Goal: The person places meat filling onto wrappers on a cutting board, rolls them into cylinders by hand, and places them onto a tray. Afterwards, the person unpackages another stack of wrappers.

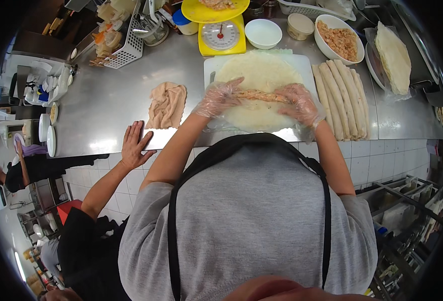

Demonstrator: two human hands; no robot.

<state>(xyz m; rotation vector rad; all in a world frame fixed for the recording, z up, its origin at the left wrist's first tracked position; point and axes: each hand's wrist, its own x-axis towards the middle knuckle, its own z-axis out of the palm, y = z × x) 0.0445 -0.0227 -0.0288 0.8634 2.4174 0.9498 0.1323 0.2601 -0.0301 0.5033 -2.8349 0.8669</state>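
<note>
A long strip of minced filling lies across a round, pale wrapper sheet. The sheet is spread over a white cutting board. Around the strip's left end, my left hand in a clear plastic glove has its fingers on the far side and its thumb nearer me. My right hand, gloved likewise, cups the right end with bent fingers. Several long pale rolls lie side by side just right of the board.
A yellow scale carries filling beyond the board, beside a white bowl. More filling fills a larger bowl. Stacked wrapper sheets stand far right. Left are a cloth, a basket and a co-worker's hand on the counter edge.
</note>
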